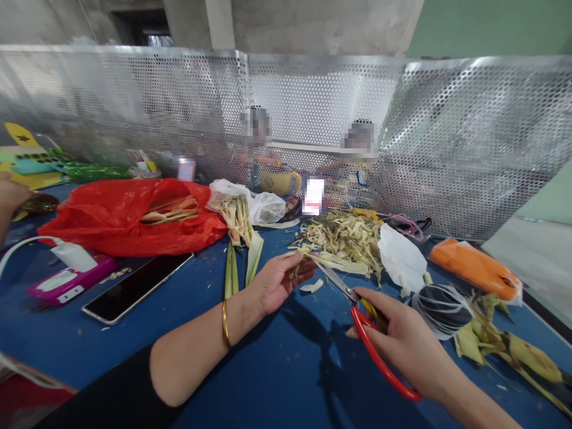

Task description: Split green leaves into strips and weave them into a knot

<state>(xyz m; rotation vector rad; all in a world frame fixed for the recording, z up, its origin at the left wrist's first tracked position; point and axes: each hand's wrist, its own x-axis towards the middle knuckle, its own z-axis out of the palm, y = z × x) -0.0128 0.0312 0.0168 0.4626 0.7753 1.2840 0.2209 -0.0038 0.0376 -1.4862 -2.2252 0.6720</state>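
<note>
Two grips closed: left hand (279,283) on strip (307,253), right hand (404,333) on scissors (373,356) (screen (314,196) blurred).

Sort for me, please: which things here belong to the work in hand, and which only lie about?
Likely the work: left hand, pale plant strip, right hand, scissors, heap of trimmings.

Apparently just lying about: dark phone, purple power strip, orange packet.

We are counting one left hand (283,280) and one right hand (402,333) of our own, and one hand of another person (13,193). We are also seeing two persons (267,156) behind the perforated panel (313,89), one pair of scissors (333,276), one heap of plant shreds (348,238), one red bag (111,214), one dark phone (138,286), two bright screens (313,196), one purple power strip (71,283), one yellow mug (274,183) and one golden bracelet (225,323).
</note>
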